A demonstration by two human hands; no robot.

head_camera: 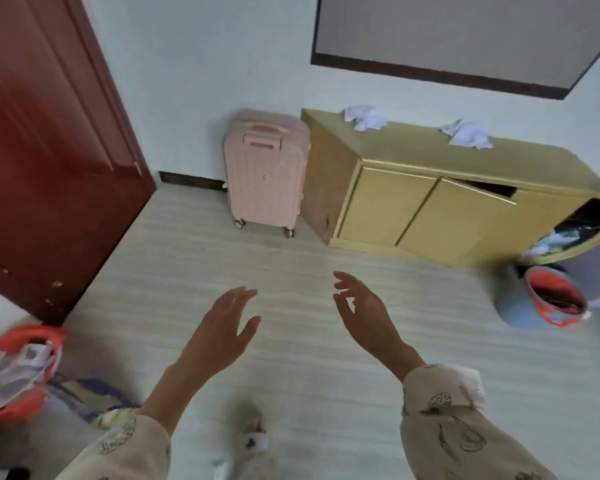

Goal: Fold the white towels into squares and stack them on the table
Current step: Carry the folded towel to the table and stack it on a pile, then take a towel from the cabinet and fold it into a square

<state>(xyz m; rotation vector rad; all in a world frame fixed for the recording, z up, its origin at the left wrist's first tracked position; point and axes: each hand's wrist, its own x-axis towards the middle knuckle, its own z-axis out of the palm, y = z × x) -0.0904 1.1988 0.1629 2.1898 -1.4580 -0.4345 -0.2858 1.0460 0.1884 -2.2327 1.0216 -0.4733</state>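
foot: I see one slippered foot [255,439] at the bottom edge, on pale plank floor [291,375].
sleeves: cream printed fabric on both of my forearms, right sleeve [454,420] cuff turned back.
left hand: left hand [222,336] held out in the air over the floor, fingers straight and together, thumb apart, holding nothing.
right hand: right hand [364,311] also in the air, near the left but apart from it, fingers spread and loosely bent, holding nothing.
near left: orange bag [18,368] with light cloth inside, at the frame edge, blurred.
left wall: dark red door [49,150].
right floor: blue bin with orange liner [544,299], just beside the cabinet's rounded end.
suitcase: pink suitcase [265,171] upright on wheels against the wall, just beside the cabinet's left end.
cabinet: yellow cabinet [430,209] along the far wall; one door tilted ajar, rounded right end open with stuff inside, can't tell what.
towels: two crumpled white towels on the cabinet top, unfolded, well apart from both hands: left towel [365,117], right towel [467,134].
far wall: dark-framed panel [465,32] above the cabinet.
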